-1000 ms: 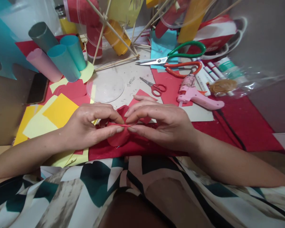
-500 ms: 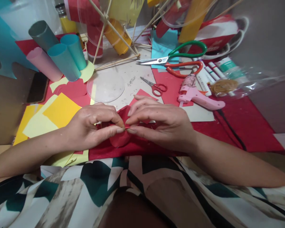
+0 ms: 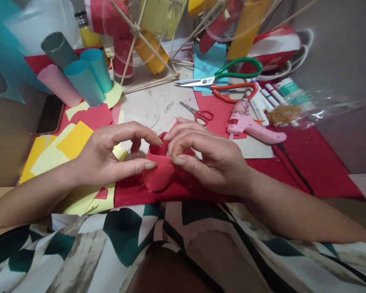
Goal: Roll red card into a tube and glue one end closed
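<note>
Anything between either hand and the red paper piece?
Nothing visible. The left hand and right hand both pinch the curled red paper piece directly, thumbs and fingertips on it, above the red sheet.

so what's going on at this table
A person seated at a cluttered craft table has a small red paper piece between both hands. The left hand and the right hand each pinch it with thumb and fingertips, and the paper bends into a curve above a red sheet. Lying untouched behind are a pink glue gun, small red scissors, green-handled scissors, a clear plastic disc and a cluster of paper tubes.
</note>
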